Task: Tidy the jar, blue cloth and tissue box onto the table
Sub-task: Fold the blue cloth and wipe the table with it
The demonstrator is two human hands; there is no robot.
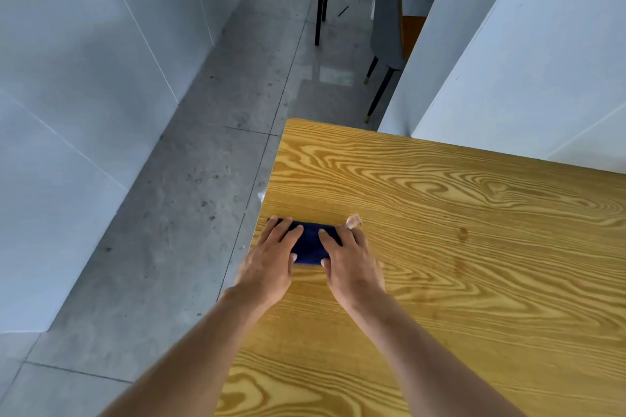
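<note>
A folded dark blue cloth [310,244] lies flat on the wooden table [457,247], close to its left edge. My left hand [271,261] presses on the cloth's left half with straight fingers. My right hand [349,261] lies on its right half the same way, fingers flat. Most of the cloth is hidden under the two hands. No jar or tissue box is in view.
A small pale scrap [354,221] sits on the table just beyond my right hand. The table's left edge drops to a grey tiled floor [203,196]. Chair legs [320,3] and a grey chair [386,27] stand farther off. White walls flank both sides.
</note>
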